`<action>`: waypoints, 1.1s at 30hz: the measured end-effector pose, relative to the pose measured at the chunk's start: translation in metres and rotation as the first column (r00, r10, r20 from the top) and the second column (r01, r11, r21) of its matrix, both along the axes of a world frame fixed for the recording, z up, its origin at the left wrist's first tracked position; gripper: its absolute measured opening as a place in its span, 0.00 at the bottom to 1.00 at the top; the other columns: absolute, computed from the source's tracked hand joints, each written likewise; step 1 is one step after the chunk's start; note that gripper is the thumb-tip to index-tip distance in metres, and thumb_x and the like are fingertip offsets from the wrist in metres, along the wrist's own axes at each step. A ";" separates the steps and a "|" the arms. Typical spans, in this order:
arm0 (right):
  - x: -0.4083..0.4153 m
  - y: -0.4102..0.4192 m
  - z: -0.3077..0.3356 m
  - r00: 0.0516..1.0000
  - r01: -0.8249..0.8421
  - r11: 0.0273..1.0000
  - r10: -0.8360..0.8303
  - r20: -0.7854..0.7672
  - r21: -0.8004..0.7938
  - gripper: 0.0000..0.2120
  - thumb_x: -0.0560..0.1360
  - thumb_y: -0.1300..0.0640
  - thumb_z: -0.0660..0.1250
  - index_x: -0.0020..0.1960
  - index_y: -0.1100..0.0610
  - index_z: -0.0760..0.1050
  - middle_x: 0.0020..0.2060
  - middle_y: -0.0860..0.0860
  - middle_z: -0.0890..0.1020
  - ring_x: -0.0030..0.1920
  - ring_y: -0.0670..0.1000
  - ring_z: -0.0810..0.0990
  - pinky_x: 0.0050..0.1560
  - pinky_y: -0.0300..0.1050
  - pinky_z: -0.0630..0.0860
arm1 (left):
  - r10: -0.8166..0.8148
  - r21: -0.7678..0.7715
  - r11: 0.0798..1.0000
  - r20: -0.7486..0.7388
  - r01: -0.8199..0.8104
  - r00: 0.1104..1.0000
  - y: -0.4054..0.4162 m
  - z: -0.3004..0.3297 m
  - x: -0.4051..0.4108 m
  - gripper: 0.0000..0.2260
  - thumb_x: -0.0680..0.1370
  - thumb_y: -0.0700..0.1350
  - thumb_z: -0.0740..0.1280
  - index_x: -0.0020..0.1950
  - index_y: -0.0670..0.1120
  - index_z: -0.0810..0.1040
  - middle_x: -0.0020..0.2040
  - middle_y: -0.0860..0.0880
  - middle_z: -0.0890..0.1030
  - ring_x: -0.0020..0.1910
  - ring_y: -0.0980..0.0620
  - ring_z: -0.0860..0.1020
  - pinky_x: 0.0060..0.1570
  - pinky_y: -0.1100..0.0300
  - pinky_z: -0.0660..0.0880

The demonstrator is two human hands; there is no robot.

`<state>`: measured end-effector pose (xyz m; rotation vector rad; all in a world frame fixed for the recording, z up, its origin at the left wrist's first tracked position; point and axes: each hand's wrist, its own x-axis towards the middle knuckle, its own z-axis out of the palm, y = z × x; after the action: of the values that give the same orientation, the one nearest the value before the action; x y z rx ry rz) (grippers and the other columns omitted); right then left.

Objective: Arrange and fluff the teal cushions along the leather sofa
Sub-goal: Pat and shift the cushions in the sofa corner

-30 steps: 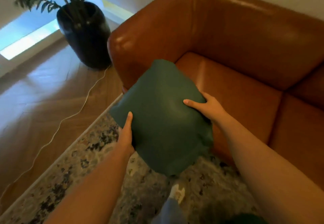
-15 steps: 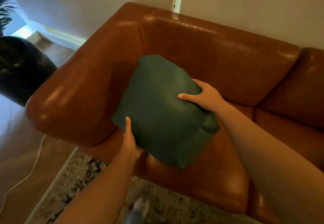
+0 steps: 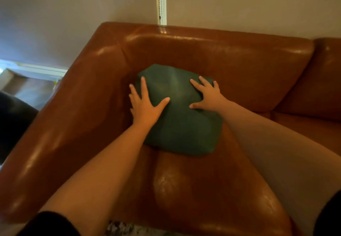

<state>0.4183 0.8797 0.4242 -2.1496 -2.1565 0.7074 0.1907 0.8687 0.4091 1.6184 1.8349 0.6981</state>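
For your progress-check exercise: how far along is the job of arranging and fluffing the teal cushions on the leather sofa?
Done: one teal cushion lies in the corner of the leather sofa, by the armrest.
In hand: the left hand and right hand press on it with spread fingers.
Left: no other cushion is in view, and the next seat shows none.

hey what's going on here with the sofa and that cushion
A person is leaning over a tan-brown leather sofa and setting a square teal fabric cushion into its corner, where the armrest meets the backrest. The left hand and right hand both lie flat on the cushion's top face with fingers spread, pressing it against the seat. Neither hand grips it. Only this one cushion is in view.
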 end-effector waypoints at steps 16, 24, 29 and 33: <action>0.058 -0.157 0.021 0.940 0.263 0.924 -0.182 -0.287 0.277 0.32 0.74 0.47 0.69 0.74 0.50 0.62 0.75 0.52 0.60 0.77 0.56 0.50 0.74 0.50 0.49 | -0.542 0.053 0.829 -0.165 0.556 0.824 -0.070 0.031 0.101 0.33 0.75 0.62 0.64 0.76 0.54 0.57 0.70 0.49 0.71 0.69 0.48 0.68 0.63 0.51 0.69; 0.156 -0.328 0.038 0.569 0.657 0.750 -0.559 -0.604 -0.076 0.36 0.72 0.45 0.71 0.75 0.49 0.59 0.73 0.49 0.63 0.73 0.50 0.61 0.65 0.40 0.60 | -0.681 -0.001 0.733 -0.007 0.681 0.733 -0.181 0.052 0.231 0.26 0.74 0.63 0.63 0.70 0.57 0.67 0.62 0.55 0.77 0.63 0.51 0.74 0.60 0.54 0.71; 0.221 -0.478 0.018 0.356 0.766 0.600 -0.695 -0.625 -0.232 0.38 0.71 0.43 0.72 0.75 0.46 0.58 0.74 0.49 0.62 0.73 0.49 0.61 0.63 0.41 0.62 | -0.826 -0.126 0.557 0.022 0.821 0.564 -0.303 0.027 0.319 0.23 0.74 0.61 0.66 0.66 0.54 0.73 0.60 0.52 0.80 0.61 0.52 0.76 0.61 0.56 0.71; 0.267 -0.616 -0.005 0.196 0.826 0.466 -0.765 -0.613 -0.318 0.39 0.69 0.42 0.72 0.75 0.46 0.58 0.73 0.48 0.61 0.73 0.49 0.61 0.62 0.40 0.65 | -0.870 -0.213 0.444 0.130 0.870 0.476 -0.413 -0.002 0.376 0.25 0.72 0.63 0.66 0.65 0.53 0.74 0.58 0.52 0.81 0.60 0.53 0.77 0.61 0.55 0.73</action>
<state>0.6848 0.2641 0.4193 -2.0244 -0.4667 1.0012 0.5671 0.4560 0.4075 2.0474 0.7563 -0.0349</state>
